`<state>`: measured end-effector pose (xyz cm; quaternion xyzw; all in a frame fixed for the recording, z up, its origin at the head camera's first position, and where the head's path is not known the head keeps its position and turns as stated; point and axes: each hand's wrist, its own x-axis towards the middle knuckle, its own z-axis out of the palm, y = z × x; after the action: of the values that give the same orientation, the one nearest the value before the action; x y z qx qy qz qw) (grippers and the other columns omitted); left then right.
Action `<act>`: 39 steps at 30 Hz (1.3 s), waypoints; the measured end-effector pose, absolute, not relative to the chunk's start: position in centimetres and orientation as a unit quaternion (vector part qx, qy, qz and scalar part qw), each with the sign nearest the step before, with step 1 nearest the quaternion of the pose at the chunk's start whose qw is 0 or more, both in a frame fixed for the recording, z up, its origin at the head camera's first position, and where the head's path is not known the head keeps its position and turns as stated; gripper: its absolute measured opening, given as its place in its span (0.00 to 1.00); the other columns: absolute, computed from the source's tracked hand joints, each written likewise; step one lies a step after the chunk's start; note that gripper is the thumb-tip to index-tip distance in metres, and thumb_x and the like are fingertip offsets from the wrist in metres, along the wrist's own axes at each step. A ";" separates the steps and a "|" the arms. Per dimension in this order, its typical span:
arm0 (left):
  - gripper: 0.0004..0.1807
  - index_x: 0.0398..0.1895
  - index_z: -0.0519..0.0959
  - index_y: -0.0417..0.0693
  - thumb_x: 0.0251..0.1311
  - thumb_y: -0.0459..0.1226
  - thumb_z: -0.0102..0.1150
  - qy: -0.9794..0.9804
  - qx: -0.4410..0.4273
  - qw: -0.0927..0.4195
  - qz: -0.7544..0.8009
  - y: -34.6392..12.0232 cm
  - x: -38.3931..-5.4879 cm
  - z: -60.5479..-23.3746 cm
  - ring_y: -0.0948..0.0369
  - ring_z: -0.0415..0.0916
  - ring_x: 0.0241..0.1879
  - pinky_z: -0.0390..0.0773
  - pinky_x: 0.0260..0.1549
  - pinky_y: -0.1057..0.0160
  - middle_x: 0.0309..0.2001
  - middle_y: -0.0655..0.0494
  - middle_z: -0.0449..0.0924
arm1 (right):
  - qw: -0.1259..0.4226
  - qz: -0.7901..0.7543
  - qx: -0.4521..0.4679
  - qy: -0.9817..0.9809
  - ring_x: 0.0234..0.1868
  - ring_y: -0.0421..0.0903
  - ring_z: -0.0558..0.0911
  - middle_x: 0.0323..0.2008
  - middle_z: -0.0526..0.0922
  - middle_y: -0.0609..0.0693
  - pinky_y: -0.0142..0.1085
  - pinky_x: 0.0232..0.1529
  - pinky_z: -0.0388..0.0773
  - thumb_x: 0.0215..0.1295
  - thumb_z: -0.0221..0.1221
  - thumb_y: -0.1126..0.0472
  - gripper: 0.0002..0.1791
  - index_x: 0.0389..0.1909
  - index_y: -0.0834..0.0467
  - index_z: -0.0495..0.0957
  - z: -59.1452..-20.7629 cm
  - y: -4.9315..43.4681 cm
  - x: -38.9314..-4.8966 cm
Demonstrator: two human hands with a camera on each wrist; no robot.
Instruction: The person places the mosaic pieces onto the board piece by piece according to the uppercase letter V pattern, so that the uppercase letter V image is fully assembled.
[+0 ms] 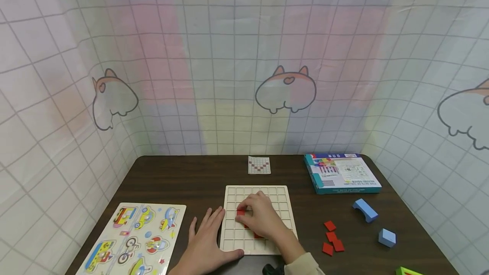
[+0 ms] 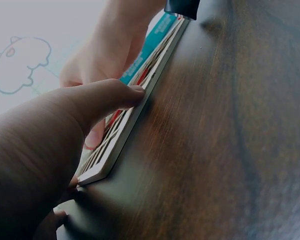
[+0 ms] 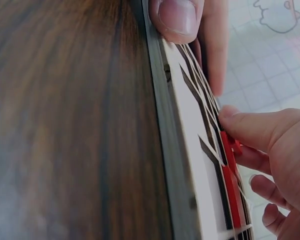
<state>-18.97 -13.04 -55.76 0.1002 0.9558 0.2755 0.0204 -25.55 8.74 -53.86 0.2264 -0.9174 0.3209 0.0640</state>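
A pale wooden grid board (image 1: 285, 220) lies flat on the table. My left hand (image 1: 209, 241) rests at its near left corner. The thumb (image 2: 117, 92) lies on the near edge, while the other fingers reach along the left side. Over the board's left half, my right hand (image 1: 263, 217) pinches a red square tile (image 1: 240, 213) between thumb and fingertips, close over the grid. Further red tiles (image 3: 232, 195) sit in grid cells under this hand, partly hidden by it.
Several loose red squares (image 1: 331, 237) lie right of the board, near a blue arch block (image 1: 365, 210) and a blue block (image 1: 387, 237). Behind stand a small pattern card (image 1: 259, 165) and a flat box (image 1: 345, 175). A vehicle picture puzzle (image 1: 133, 237) lies left.
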 end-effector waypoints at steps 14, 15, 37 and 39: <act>0.77 0.89 0.62 0.55 0.38 0.86 0.69 0.955 0.097 0.028 0.278 -13.0 -18.9 -55.7 0.43 0.50 0.90 0.37 0.81 0.20 0.89 0.56 0.59 | 0.058 0.322 0.223 -0.918 0.45 0.39 0.73 0.43 0.88 0.39 0.42 0.53 0.73 0.64 0.80 0.51 0.11 0.45 0.47 0.94 -54.0 8.4 -25.6; 0.77 0.89 0.62 0.55 0.38 0.86 0.69 0.955 0.097 0.028 0.278 -13.0 -18.9 -55.8 0.43 0.50 0.90 0.37 0.81 0.20 0.89 0.56 0.59 | 0.058 0.322 0.223 -0.918 0.45 0.39 0.73 0.43 0.88 0.39 0.42 0.53 0.73 0.65 0.80 0.51 0.11 0.45 0.47 0.94 -54.0 8.4 -25.6; 0.76 0.89 0.63 0.54 0.38 0.85 0.70 0.956 0.097 0.018 0.276 -13.0 -19.0 -55.8 0.43 0.50 0.90 0.37 0.81 0.21 0.89 0.56 0.60 | 0.079 0.285 0.250 -0.922 0.51 0.43 0.76 0.49 0.89 0.41 0.46 0.56 0.72 0.70 0.73 0.55 0.12 0.52 0.49 0.93 -53.4 9.3 -24.4; 0.76 0.89 0.63 0.55 0.38 0.85 0.71 0.956 0.096 0.020 0.278 -13.0 -19.0 -55.8 0.43 0.50 0.90 0.37 0.81 0.21 0.89 0.56 0.60 | 0.083 0.285 0.250 -0.922 0.51 0.43 0.76 0.49 0.90 0.42 0.47 0.56 0.73 0.71 0.73 0.55 0.12 0.52 0.49 0.93 -53.1 9.7 -24.1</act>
<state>-19.00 -13.04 -55.78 0.0959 0.9557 0.2776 0.0201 -24.10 9.69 -53.14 0.2498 -0.9217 0.2848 0.0834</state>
